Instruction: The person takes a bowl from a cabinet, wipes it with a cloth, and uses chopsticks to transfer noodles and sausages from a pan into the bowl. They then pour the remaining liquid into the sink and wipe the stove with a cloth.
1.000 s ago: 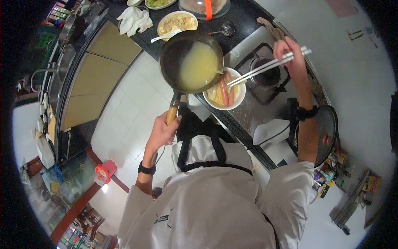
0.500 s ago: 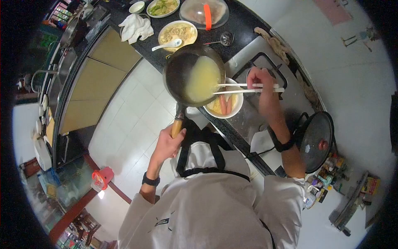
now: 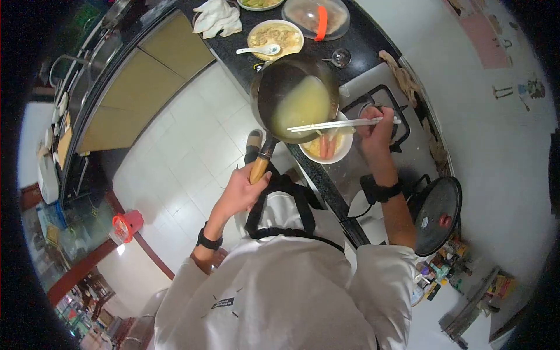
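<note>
My left hand (image 3: pixel 242 189) is wrapped round the wooden handle of a dark wok (image 3: pixel 269 87). Yellowish broth (image 3: pixel 304 108) lies in the wok, pooled toward its right side. In my right hand (image 3: pixel 376 131) is a pair of white chopsticks (image 3: pixel 344 123), their tips close together over the wok's lower right rim. Partly beneath that rim stands a white bowl (image 3: pixel 348 149) with sausage pieces (image 3: pixel 328 147) and yellow food in it. The wok's edge hides the bowl's upper left part.
A gas stove (image 3: pixel 402 108) is on the right, with a lidded black pan (image 3: pixel 437 216) nearer me. Farther back on the dark counter are a dish with a white spoon (image 3: pixel 259 50), a covered bowl (image 3: pixel 303 17), a ladle (image 3: pixel 340 57) and a white cloth (image 3: pixel 216 18).
The chopstick tips have come together and moved to the wok's lower rim; before, they were apart near its right edge. The wok stays over the bowl while the whole view has shifted.
</note>
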`<state>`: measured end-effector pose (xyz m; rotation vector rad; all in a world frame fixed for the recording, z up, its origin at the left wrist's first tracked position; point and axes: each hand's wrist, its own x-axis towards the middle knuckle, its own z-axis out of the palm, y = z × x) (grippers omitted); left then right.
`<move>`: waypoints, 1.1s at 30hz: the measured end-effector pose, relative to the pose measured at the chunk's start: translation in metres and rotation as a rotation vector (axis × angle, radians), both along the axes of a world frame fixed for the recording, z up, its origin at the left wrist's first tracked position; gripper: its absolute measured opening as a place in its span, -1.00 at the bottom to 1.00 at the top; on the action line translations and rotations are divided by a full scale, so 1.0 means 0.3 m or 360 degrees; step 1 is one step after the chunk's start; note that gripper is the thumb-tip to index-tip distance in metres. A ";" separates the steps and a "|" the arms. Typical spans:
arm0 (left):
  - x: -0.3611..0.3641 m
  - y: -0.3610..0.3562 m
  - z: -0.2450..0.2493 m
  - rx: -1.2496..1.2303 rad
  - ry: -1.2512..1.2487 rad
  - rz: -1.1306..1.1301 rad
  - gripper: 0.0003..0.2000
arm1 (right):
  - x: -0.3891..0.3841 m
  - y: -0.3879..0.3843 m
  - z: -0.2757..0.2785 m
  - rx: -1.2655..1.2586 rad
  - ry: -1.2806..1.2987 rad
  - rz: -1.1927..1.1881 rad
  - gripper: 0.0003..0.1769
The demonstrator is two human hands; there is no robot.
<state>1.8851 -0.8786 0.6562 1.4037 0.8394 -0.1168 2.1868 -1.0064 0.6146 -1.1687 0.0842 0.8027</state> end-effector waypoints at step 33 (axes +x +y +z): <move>-0.065 0.031 -0.059 -0.0054 -0.0117 0.0111 -0.80 | -0.031 -0.180 0.637 0.0641 -0.0660 -0.0453 -0.61</move>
